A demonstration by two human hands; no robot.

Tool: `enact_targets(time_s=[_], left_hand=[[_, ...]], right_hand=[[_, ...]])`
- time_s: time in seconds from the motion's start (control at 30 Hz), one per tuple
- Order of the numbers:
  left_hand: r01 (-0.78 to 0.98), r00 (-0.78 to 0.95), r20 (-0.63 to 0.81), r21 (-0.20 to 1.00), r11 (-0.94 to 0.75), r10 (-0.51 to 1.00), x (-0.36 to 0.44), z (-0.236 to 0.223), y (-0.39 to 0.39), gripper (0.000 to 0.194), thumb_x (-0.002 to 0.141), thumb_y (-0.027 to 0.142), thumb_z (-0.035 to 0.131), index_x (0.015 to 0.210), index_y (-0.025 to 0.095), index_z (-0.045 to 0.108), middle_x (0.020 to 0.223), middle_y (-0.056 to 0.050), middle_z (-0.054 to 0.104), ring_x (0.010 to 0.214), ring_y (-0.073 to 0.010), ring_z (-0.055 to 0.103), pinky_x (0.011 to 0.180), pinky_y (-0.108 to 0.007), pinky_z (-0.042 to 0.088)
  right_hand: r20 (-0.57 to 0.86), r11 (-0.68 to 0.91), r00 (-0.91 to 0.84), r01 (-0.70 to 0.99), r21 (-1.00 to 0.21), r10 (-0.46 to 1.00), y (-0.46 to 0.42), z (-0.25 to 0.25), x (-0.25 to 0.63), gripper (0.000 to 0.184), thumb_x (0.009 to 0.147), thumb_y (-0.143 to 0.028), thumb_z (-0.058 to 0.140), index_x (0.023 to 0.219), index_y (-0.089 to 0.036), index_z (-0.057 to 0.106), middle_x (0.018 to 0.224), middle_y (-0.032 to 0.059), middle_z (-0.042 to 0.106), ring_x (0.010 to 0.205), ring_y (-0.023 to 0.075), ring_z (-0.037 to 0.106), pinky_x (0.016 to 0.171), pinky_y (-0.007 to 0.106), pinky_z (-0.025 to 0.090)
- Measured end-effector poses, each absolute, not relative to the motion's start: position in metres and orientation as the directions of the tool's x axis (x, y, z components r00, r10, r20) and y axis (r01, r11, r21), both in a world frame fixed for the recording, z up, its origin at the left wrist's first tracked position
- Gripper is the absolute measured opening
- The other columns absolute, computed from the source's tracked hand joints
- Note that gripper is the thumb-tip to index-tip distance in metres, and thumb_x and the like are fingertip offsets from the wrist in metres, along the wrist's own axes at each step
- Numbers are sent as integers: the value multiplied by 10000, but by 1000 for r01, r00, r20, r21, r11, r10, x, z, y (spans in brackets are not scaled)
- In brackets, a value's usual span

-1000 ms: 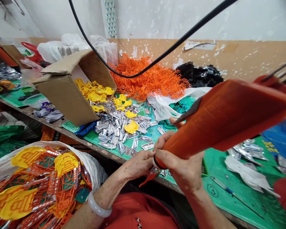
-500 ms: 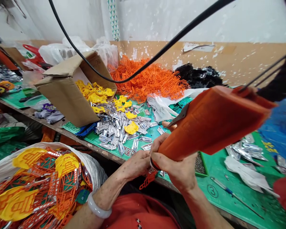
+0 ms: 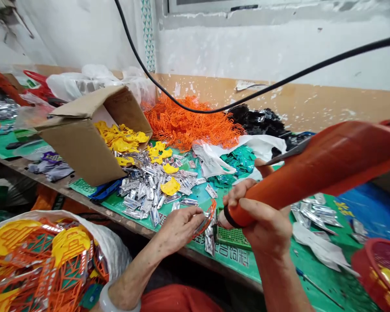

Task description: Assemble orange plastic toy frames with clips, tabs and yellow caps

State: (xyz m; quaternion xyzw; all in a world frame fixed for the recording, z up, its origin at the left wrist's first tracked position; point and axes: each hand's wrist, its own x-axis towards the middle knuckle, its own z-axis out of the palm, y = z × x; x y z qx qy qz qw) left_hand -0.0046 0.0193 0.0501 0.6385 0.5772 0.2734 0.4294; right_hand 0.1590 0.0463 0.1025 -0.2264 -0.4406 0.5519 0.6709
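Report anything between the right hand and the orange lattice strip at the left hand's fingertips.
Nothing visible stands in the way. The right hand, wrapped around a long orange handle, sits close beside the thin orange plastic lattice strip at the fingertips of the left hand, with only a small open gap between them.

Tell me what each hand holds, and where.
The right hand grips a long orange tool around its lower end, by the black band. The left hand seems to pinch a small orange lattice piece at its edge.
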Motion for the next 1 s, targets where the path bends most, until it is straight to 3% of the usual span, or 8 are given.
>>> enact_targets(time_s=[0.13, 0.27, 0.4, 0.47, 0.6, 0.77, 1.0], left_hand=[[423, 130, -172, 900, 102, 977, 1, 45, 27, 371, 873, 471, 445, 954, 176, 654, 616, 28, 583, 567, -158, 540, 538, -244, 369], [438, 48, -195, 886, 155, 980, 8, 42, 33, 360, 859, 377, 434, 1026, 121, 624, 545, 38, 556, 514, -170, 552, 515, -252, 376], [649, -11, -40, 760, 37, 999, 12, 38, 32, 530, 848, 232, 417, 1361, 135, 507, 508, 57, 554, 512, -173, 542, 559, -264, 371], [724, 67, 33, 686, -72, 997, 16, 37, 31, 512, 842, 189, 401, 1319, 197, 587, 560, 31, 621, 530, -166, 559, 582, -269, 384], [645, 248, 93, 727, -236, 964, 28, 37, 31, 385, 839, 172, 438, 1060, 205, 752, 821, -44, 749, 670, -171, 630, 648, -271, 433], [637, 253, 138, 722, -272, 958, 38, 32, 34, 197, 787, 244, 636, 917, 185, 771, 718, -32, 707, 620, -171, 588, 605, -270, 414], [549, 288, 181, 773, -317, 940, 42, 27, 36, 182, 859, 255, 596, 851, 253, 778, 810, -32, 731, 769, -201, 639, 734, -305, 473]], right_hand=[[307, 313, 92, -476, -822, 947, 57, 97, 170, 128, 586, -154, 724, 691, -182, 656, 618, -33, 613, 525, 119, 555, 576, 314, 520], [279, 318, 154, -439, -840, 948, 62, 91, 178, 101, 577, -167, 740, 634, -167, 657, 620, -22, 611, 530, 126, 563, 558, 311, 510], [274, 309, 143, -447, -839, 951, 62, 91, 183, 87, 598, -150, 729, 636, -173, 654, 596, -19, 604, 547, 135, 570, 573, 322, 524], [280, 312, 138, -444, -840, 950, 62, 93, 184, 86, 606, -157, 725, 631, -178, 646, 593, -21, 598, 547, 136, 569, 576, 328, 532], [293, 316, 121, -438, -841, 948, 63, 93, 186, 92, 614, -161, 724, 625, -177, 634, 603, -20, 594, 552, 130, 568, 573, 315, 529], [303, 316, 103, -454, -833, 947, 65, 87, 186, 108, 609, -135, 723, 668, -183, 646, 624, -30, 610, 551, 122, 578, 560, 285, 506], [290, 301, 92, -425, -854, 953, 65, 83, 187, 96, 608, -146, 724, 646, -178, 643, 632, -19, 613, 568, 127, 569, 580, 292, 510]])
